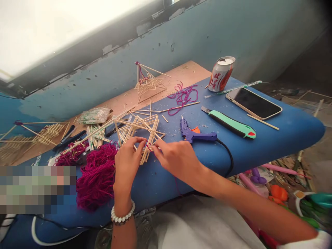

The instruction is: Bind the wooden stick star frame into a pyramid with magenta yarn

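Observation:
My left hand (129, 159) and my right hand (177, 157) meet at the near side of a star-shaped frame of thin wooden sticks (156, 125). Between their fingertips runs a thin strand of purple yarn (148, 145), looped around the sticks there. Both hands are closed in a pinch on this strand; the exact grip of the fingertips is partly hidden. Beside my left wrist lies a big tangled bundle of magenta yarn (97, 176). A purple glue gun (198, 134) rests on the blue surface beyond my right hand.
A green utility knife (232, 123), a phone (255, 102) and a drink can (222, 74) stand or lie to the right. Loose purple yarn (183, 97) and a finished-looking stick pyramid (151, 83) are farther back. Wrapped sticks (94, 115) lie left, on the blue padded board (298, 121).

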A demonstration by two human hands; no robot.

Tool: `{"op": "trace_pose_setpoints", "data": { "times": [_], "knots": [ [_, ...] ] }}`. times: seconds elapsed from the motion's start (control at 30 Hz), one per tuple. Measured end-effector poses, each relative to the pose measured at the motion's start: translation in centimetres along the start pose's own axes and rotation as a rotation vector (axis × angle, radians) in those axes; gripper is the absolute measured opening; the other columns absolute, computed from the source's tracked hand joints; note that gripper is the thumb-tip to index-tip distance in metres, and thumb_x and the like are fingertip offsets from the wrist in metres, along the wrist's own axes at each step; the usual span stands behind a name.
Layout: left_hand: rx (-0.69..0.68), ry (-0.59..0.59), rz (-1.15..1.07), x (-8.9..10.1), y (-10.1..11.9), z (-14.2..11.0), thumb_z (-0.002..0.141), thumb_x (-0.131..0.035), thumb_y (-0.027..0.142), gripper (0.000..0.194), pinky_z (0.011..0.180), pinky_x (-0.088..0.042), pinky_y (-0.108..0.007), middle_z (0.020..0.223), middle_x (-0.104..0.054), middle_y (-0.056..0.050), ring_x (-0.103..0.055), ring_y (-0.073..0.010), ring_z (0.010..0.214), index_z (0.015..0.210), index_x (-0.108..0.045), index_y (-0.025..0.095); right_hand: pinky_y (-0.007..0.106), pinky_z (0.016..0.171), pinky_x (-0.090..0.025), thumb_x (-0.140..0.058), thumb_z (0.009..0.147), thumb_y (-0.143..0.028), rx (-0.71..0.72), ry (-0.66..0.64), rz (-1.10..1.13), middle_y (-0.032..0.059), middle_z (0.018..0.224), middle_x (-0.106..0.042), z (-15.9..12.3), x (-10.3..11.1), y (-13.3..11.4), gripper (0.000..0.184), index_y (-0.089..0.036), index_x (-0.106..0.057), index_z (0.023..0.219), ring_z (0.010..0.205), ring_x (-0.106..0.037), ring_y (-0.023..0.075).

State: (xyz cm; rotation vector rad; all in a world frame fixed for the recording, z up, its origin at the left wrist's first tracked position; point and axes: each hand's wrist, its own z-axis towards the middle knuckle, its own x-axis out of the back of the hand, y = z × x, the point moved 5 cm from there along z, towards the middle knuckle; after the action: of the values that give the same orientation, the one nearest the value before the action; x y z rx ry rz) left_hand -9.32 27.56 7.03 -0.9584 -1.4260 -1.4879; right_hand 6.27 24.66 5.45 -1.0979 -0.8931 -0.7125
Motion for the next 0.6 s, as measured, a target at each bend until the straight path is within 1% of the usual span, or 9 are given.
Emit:
{"op": "trace_pose_setpoints", "data": {
  "times": [0.07,0.13,0.23,0.33,0.47,0.53,0.6],
  "knots": [
    [-0.004,-0.001,-0.011,0.0,-0.1,0.0,0.094,-0.055,0.046,0.026,0.058,-0.032,-0.027,0.065,-0.063,0.002,-0.058,-0.0167,0.06,0.1,-0.074,0.031,0.028,0.056,-0.026,-0.041,0.103,-0.036,-0.011,-0.034,0.014,0.0083,0.081,-0.076,1.8,0.5,0.3,0.034,-0.02,-0.071,0.104,0.069,-0.07,0.0199],
    [0.002,-0.006,-0.027,0.0,-0.3,0.0,0.094,-0.054,0.048,0.027,0.057,-0.031,-0.027,0.062,-0.061,0.002,-0.058,-0.0171,0.059,0.1,-0.074,0.031,0.027,0.059,-0.031,-0.048,0.098,-0.033,0.009,-0.094,0.094,0.0066,0.086,-0.077,3.5,0.7,0.4,0.028,-0.022,-0.074,0.102,0.076,-0.07,0.0196],
    [0.012,-0.005,-0.043,-0.1,-0.5,0.0,0.094,-0.054,0.048,0.027,0.057,-0.031,-0.027,0.062,-0.062,0.002,-0.059,-0.0179,0.061,0.102,-0.073,0.031,0.025,0.062,-0.036,-0.053,0.094,-0.031,0.01,-0.205,0.16,0.0068,0.087,-0.076,5.3,0.4,0.5,0.026,-0.02,-0.076,0.097,0.079,-0.069,0.0177],
    [0.001,0.002,-0.059,-0.1,-0.5,0.1,0.094,-0.054,0.048,0.027,0.057,-0.031,-0.027,0.066,-0.065,0.001,-0.061,-0.0184,0.063,0.102,-0.074,0.031,0.024,0.061,-0.038,-0.055,0.091,-0.031,-0.026,-0.297,0.168,0.0077,0.081,-0.074,5.7,0.2,0.6,0.025,-0.017,-0.076,0.094,0.072,-0.066,0.0164],
    [-0.023,-0.008,-0.062,-0.2,-0.3,0.0,0.095,-0.053,0.048,0.028,0.057,-0.031,-0.027,0.067,-0.067,0.001,-0.062,-0.0184,0.063,0.101,-0.075,0.032,0.024,0.06,-0.039,-0.056,0.088,-0.027,-0.068,-0.403,0.214,0.0049,0.065,-0.069,5.5,0.3,0.2,0.024,-0.018,-0.077,0.094,0.063,-0.064,0.0153],
    [-0.03,-0.013,-0.057,-0.2,-0.3,0.0,0.095,-0.053,0.048,0.028,0.057,-0.031,-0.027,0.066,-0.067,0.001,-0.062,-0.0184,0.063,0.101,-0.075,0.032,0.024,0.061,-0.039,-0.056,0.087,-0.026,-0.07,-0.408,0.202,0.0048,0.064,-0.068,5.5,0.5,-0.2,0.024,-0.019,-0.078,0.093,0.063,-0.064,0.0154],
    [-0.029,-0.019,-0.057,-0.2,-0.4,-0.1,0.095,-0.053,0.048,0.029,0.057,-0.031,-0.027,0.063,-0.066,0.001,-0.062,-0.0185,0.061,0.102,-0.076,0.033,0.024,0.061,-0.039,-0.056,0.087,-0.025,-0.064,-0.377,0.152,0.0063,0.07,-0.071,5.7,0.5,-0.4,0.024,-0.018,-0.077,0.094,0.067,-0.065,0.0161]
  ]
}}
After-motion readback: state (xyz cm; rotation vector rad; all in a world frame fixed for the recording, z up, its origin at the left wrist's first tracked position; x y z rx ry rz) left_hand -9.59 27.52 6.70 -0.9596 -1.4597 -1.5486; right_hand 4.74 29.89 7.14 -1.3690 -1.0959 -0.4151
